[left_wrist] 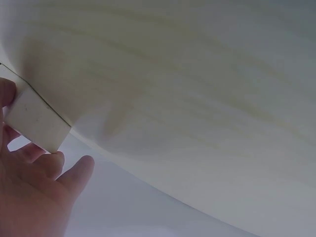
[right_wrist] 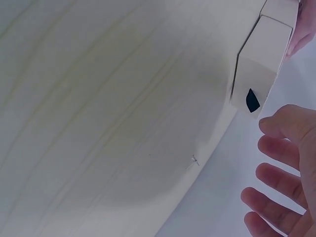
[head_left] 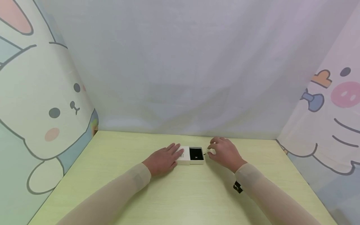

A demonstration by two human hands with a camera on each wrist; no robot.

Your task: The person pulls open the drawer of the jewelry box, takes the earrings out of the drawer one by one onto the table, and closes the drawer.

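A small white drawer-style box (head_left: pixel 184 151) lies on the table, its inner tray (head_left: pixel 200 162) drawn partly out to the right. Inside the tray shows something black (head_left: pixel 196 153) with a small white mark. My left hand (head_left: pixel 163 160) grips the outer sleeve at its left end, thumb on the near side and fingers over the top. The left wrist view has the box's white side (left_wrist: pixel 37 113) between thumb and fingers. Off the tray's right end, my right hand (head_left: pixel 225 154) holds nothing, its fingers loosely bent. A black pull tab (right_wrist: pixel 252 100) sticks out of the tray end, close to the right thumb.
The pale wood-look table (head_left: pixel 180 193) runs back to a plain whitish curtain (head_left: pixel 174 68). Cartoon-printed cloths stand at both sides, a rabbit (head_left: pixel 42 103) on the left and a pig (head_left: pixel 332 125) on the right. A black item (head_left: pixel 237 187) hangs at the right sleeve's cuff.
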